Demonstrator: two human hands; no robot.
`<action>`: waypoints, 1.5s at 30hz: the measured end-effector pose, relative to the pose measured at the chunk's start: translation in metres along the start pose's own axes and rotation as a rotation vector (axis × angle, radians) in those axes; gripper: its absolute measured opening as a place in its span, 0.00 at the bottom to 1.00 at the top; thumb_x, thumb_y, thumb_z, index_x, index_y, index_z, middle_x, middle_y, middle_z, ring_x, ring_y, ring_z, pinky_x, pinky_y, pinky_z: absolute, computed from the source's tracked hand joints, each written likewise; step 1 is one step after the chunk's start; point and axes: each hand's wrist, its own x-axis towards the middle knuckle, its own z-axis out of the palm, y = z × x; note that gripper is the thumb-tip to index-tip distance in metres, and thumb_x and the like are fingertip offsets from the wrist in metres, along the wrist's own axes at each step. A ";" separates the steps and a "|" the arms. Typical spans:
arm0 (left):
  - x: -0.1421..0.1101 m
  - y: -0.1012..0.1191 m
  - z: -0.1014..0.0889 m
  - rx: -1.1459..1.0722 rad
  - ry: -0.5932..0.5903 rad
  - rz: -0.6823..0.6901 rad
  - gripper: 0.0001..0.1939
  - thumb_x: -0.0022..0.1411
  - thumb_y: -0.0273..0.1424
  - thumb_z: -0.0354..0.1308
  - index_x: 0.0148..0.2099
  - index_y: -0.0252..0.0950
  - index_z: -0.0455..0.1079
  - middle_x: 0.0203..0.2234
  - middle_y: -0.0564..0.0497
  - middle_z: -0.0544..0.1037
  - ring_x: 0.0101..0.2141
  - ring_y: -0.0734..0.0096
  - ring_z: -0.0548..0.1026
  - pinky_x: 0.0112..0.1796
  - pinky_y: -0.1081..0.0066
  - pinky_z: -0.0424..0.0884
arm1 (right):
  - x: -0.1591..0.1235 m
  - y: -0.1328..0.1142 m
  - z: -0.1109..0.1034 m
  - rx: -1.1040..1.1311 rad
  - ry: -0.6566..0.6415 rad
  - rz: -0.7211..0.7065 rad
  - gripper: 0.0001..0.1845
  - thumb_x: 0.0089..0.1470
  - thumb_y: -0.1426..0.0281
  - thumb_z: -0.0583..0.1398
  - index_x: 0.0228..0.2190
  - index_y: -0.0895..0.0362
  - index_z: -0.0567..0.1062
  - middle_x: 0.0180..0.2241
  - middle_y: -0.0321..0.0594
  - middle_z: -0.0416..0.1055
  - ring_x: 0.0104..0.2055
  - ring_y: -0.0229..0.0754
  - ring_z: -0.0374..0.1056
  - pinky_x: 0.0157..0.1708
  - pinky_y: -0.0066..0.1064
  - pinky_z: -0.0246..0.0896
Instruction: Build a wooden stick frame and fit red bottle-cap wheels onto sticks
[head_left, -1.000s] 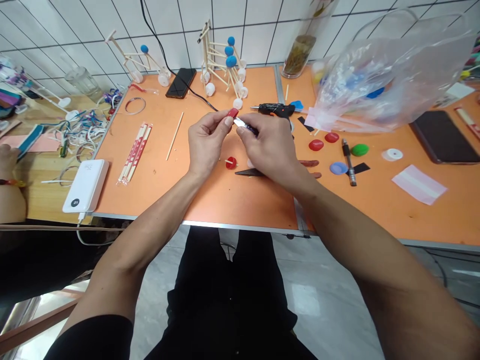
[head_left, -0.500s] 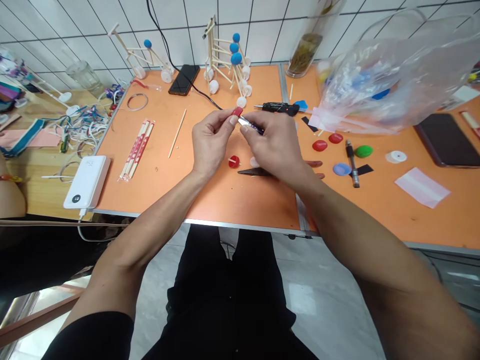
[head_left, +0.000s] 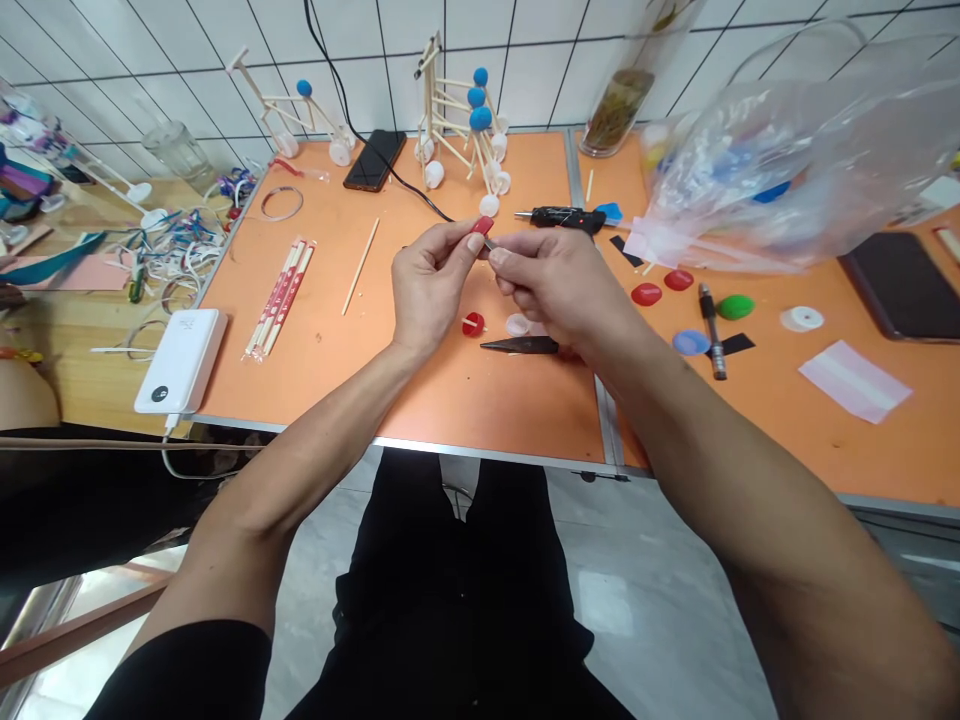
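Though blurred, plastic bag (head_left: 817, 150) of caps (head_left: 724, 165)

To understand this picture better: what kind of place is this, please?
Probably a craft workbench: a hot glue gun lies on the orange table, near a model built from wooden sticks and wrapped chopsticks.

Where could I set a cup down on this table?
The widest free patch of orange tabletop runs along the front edge, below the left hand and right hand, beside the white power bank. It is crowded to the right, around the red bottle caps and hot glue gun.
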 end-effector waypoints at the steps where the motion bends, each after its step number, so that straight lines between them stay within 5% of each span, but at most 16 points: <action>1: 0.001 -0.002 -0.001 0.026 -0.001 0.020 0.04 0.72 0.36 0.80 0.47 0.45 0.91 0.47 0.50 0.94 0.59 0.55 0.91 0.65 0.57 0.84 | -0.003 0.001 0.005 -0.191 0.099 -0.097 0.15 0.80 0.56 0.63 0.50 0.53 0.84 0.42 0.45 0.83 0.37 0.46 0.76 0.33 0.35 0.69; 4: 0.006 -0.011 -0.005 0.119 -0.019 0.074 0.04 0.74 0.38 0.79 0.47 0.45 0.91 0.49 0.49 0.95 0.56 0.57 0.91 0.64 0.56 0.85 | -0.010 0.006 0.017 -0.648 0.273 -0.261 0.18 0.81 0.65 0.57 0.57 0.56 0.85 0.54 0.53 0.85 0.56 0.59 0.81 0.50 0.45 0.75; 6: 0.008 -0.017 -0.008 0.175 -0.049 0.125 0.07 0.75 0.41 0.78 0.48 0.46 0.91 0.50 0.48 0.95 0.55 0.58 0.91 0.62 0.57 0.86 | -0.011 0.009 0.017 -0.674 0.272 -0.294 0.17 0.80 0.65 0.57 0.57 0.56 0.85 0.53 0.53 0.85 0.55 0.59 0.80 0.52 0.46 0.75; 9: 0.009 -0.024 -0.011 0.199 -0.076 0.224 0.13 0.75 0.48 0.77 0.50 0.46 0.91 0.48 0.48 0.95 0.51 0.59 0.92 0.58 0.58 0.88 | -0.005 0.008 0.006 -0.233 0.145 -0.216 0.11 0.78 0.60 0.65 0.47 0.53 0.84 0.39 0.44 0.81 0.38 0.46 0.74 0.37 0.36 0.72; 11: 0.009 -0.026 -0.013 0.194 -0.081 0.271 0.17 0.76 0.52 0.75 0.51 0.46 0.91 0.46 0.48 0.94 0.48 0.60 0.93 0.56 0.58 0.89 | 0.001 0.004 -0.004 0.188 -0.047 -0.008 0.11 0.75 0.60 0.70 0.42 0.53 0.81 0.31 0.35 0.73 0.25 0.35 0.57 0.24 0.29 0.59; 14: 0.009 -0.027 -0.014 0.209 -0.083 0.285 0.21 0.76 0.57 0.74 0.53 0.46 0.91 0.44 0.49 0.94 0.47 0.60 0.93 0.54 0.59 0.89 | 0.007 -0.003 -0.013 0.605 -0.273 0.291 0.05 0.74 0.70 0.70 0.43 0.56 0.79 0.26 0.27 0.65 0.20 0.27 0.39 0.16 0.22 0.39; 21: 0.014 -0.025 -0.014 0.213 -0.108 0.249 0.17 0.76 0.53 0.75 0.52 0.46 0.91 0.44 0.49 0.94 0.44 0.61 0.93 0.52 0.59 0.90 | 0.006 0.002 -0.010 0.648 -0.215 0.260 0.12 0.72 0.71 0.72 0.37 0.56 0.76 0.26 0.28 0.68 0.19 0.25 0.43 0.16 0.21 0.40; 25: 0.011 -0.021 -0.012 0.242 -0.080 0.250 0.14 0.77 0.50 0.75 0.52 0.47 0.92 0.44 0.50 0.95 0.44 0.60 0.93 0.52 0.59 0.90 | 0.007 0.002 -0.011 0.657 -0.267 0.282 0.07 0.71 0.72 0.71 0.40 0.56 0.78 0.27 0.27 0.65 0.20 0.27 0.39 0.17 0.23 0.36; 28: 0.007 -0.018 -0.012 0.314 -0.039 0.267 0.13 0.76 0.48 0.75 0.52 0.48 0.92 0.44 0.51 0.95 0.46 0.60 0.93 0.52 0.60 0.89 | 0.004 0.002 -0.005 0.440 -0.179 0.167 0.07 0.75 0.68 0.66 0.40 0.54 0.78 0.27 0.29 0.64 0.21 0.31 0.42 0.19 0.27 0.42; 32: 0.007 -0.023 -0.013 0.368 -0.004 0.273 0.12 0.76 0.48 0.76 0.52 0.50 0.93 0.46 0.51 0.95 0.47 0.59 0.92 0.51 0.60 0.90 | -0.008 0.003 0.015 -0.544 0.198 -0.214 0.15 0.80 0.68 0.58 0.54 0.55 0.85 0.44 0.47 0.84 0.36 0.47 0.75 0.37 0.39 0.67; 35: 0.007 -0.029 -0.014 0.359 -0.002 0.267 0.13 0.76 0.49 0.75 0.52 0.50 0.93 0.47 0.50 0.95 0.48 0.59 0.92 0.52 0.58 0.90 | -0.014 0.004 0.024 -1.029 0.247 -0.243 0.25 0.81 0.73 0.51 0.65 0.57 0.83 0.56 0.56 0.86 0.46 0.58 0.82 0.44 0.47 0.68; 37: 0.007 -0.030 -0.014 0.357 -0.011 0.276 0.12 0.77 0.48 0.75 0.52 0.50 0.93 0.48 0.50 0.95 0.48 0.58 0.92 0.53 0.57 0.90 | -0.013 0.006 0.019 -0.876 0.236 -0.263 0.20 0.81 0.70 0.54 0.60 0.57 0.84 0.51 0.54 0.86 0.45 0.56 0.81 0.42 0.44 0.68; 39: 0.006 -0.028 -0.015 0.352 -0.035 0.306 0.10 0.77 0.47 0.75 0.53 0.51 0.93 0.48 0.50 0.95 0.47 0.59 0.93 0.53 0.57 0.90 | -0.007 0.007 0.007 -0.487 0.176 -0.251 0.11 0.80 0.63 0.62 0.50 0.54 0.84 0.40 0.46 0.82 0.39 0.49 0.75 0.37 0.38 0.68; 43: 0.004 -0.021 -0.015 0.308 -0.095 0.382 0.11 0.79 0.47 0.73 0.56 0.53 0.92 0.46 0.52 0.95 0.46 0.60 0.93 0.56 0.56 0.89 | 0.008 0.009 -0.022 0.314 -0.291 0.065 0.11 0.76 0.59 0.68 0.44 0.53 0.78 0.27 0.28 0.63 0.22 0.33 0.45 0.21 0.28 0.47; 45: 0.005 -0.022 -0.016 0.310 -0.095 0.387 0.12 0.79 0.47 0.73 0.57 0.53 0.92 0.46 0.52 0.95 0.47 0.60 0.93 0.57 0.56 0.89 | 0.012 0.009 -0.025 0.458 -0.412 0.166 0.08 0.76 0.62 0.66 0.46 0.53 0.78 0.26 0.25 0.59 0.21 0.32 0.37 0.20 0.26 0.40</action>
